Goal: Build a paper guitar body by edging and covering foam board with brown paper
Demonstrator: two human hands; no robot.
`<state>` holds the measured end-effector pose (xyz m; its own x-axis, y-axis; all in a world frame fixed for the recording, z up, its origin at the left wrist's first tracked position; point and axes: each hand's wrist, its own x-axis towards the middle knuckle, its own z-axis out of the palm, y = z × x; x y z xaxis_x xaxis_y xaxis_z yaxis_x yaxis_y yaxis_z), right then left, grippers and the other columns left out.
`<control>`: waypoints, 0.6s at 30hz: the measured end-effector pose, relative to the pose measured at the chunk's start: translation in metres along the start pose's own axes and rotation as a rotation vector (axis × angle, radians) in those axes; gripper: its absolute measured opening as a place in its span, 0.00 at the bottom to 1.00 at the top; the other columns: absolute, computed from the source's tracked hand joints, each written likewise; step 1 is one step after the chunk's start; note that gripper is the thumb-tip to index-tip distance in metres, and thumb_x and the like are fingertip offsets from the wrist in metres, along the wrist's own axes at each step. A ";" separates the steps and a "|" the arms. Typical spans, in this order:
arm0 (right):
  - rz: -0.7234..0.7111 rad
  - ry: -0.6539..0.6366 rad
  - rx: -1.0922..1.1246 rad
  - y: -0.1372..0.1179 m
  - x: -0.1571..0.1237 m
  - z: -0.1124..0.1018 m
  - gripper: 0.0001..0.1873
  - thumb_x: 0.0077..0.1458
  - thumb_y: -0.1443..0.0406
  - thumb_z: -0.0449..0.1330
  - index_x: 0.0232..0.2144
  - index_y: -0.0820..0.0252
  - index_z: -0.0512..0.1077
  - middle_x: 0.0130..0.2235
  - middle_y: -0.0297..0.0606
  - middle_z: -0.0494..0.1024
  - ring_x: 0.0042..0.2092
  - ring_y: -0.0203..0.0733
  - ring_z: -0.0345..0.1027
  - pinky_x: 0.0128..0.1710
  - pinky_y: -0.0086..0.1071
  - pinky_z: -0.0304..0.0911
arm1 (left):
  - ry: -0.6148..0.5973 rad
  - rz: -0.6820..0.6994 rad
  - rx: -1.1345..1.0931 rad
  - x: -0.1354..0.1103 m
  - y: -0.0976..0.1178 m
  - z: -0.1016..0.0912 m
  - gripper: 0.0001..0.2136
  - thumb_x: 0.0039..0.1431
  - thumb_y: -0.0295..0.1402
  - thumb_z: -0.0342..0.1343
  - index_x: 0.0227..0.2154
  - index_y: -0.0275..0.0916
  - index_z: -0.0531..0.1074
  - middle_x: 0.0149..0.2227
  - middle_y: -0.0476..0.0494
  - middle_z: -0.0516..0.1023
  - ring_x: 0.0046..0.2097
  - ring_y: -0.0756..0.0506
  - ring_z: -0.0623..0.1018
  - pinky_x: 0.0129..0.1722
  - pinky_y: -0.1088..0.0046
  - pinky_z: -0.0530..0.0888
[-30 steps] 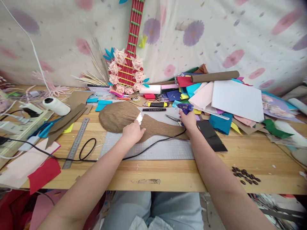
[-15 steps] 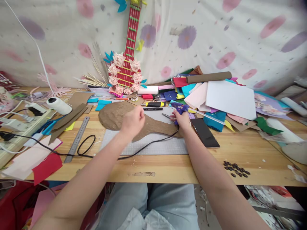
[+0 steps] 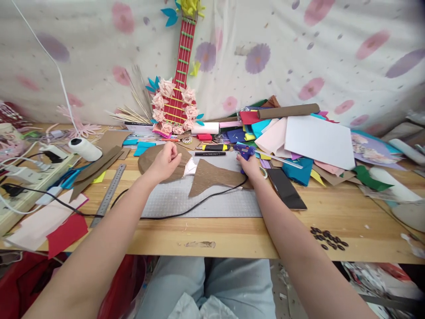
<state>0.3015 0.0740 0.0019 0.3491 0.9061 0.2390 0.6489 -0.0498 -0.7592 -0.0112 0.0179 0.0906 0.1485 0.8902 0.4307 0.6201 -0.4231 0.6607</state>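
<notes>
My left hand (image 3: pixel 168 160) is closed above a rounded brown paper-covered piece (image 3: pixel 146 161); whatever its fingers hold, if anything, is hidden. To its right, a brown flared piece with a narrow neck (image 3: pixel 212 175) lies on the grey cutting mat (image 3: pixel 199 206). A white patch (image 3: pixel 190 167) shows between the two brown parts. My right hand (image 3: pixel 251 168) is wrapped round a blue hot glue gun (image 3: pixel 245 151), beside the neck's narrow end. A clear glue stick (image 3: pixel 282 160) sticks out of the gun's back, and its black cord (image 3: pixel 199 204) crosses the mat.
A black phone (image 3: pixel 287 188) lies right of my right hand. Dark oval beads (image 3: pixel 328 238) are near the front edge. Behind stand a red flower-trimmed paper guitar (image 3: pixel 175 97) and piled coloured paper (image 3: pixel 318 139). A steel ruler (image 3: pixel 109 195) and a power strip (image 3: pixel 36 184) are at left.
My left hand has moved left, away from the flared part. A white patch between the brown parts has come into view. The cord's loop has shifted; my right hand still holds the glue gun.
</notes>
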 end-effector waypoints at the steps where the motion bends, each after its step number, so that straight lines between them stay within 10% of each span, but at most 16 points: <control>1: 0.013 -0.009 -0.046 -0.002 -0.002 0.000 0.24 0.51 0.55 0.56 0.46 0.65 0.64 0.44 0.50 0.74 0.46 0.50 0.68 0.44 0.40 0.62 | 0.032 -0.035 -0.020 -0.001 -0.002 0.002 0.10 0.49 0.29 0.51 0.24 0.41 0.53 0.22 0.55 0.56 0.23 0.53 0.58 0.24 0.76 0.58; 9: -0.006 -0.032 -0.320 -0.015 -0.011 0.003 0.22 0.52 0.58 0.56 0.45 0.69 0.63 0.44 0.54 0.73 0.46 0.52 0.68 0.45 0.39 0.59 | -0.060 -0.572 -1.057 -0.016 0.014 0.021 0.17 0.45 0.23 0.54 0.20 0.41 0.47 0.16 0.61 0.44 0.15 0.58 0.46 0.13 0.82 0.43; 18: -0.096 -0.024 -0.654 -0.026 -0.042 -0.024 0.27 0.47 0.56 0.61 0.43 0.72 0.64 0.46 0.59 0.69 0.52 0.58 0.60 0.50 0.44 0.54 | -0.197 -0.583 -1.468 -0.023 0.003 0.003 0.12 0.41 0.20 0.52 0.22 0.39 0.53 0.18 0.57 0.48 0.17 0.58 0.54 0.12 0.86 0.50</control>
<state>0.2858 0.0273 0.0263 0.2592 0.9279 0.2678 0.9558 -0.2067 -0.2089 -0.0105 -0.0034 0.0804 0.3323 0.9390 -0.0885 -0.6060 0.2844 0.7429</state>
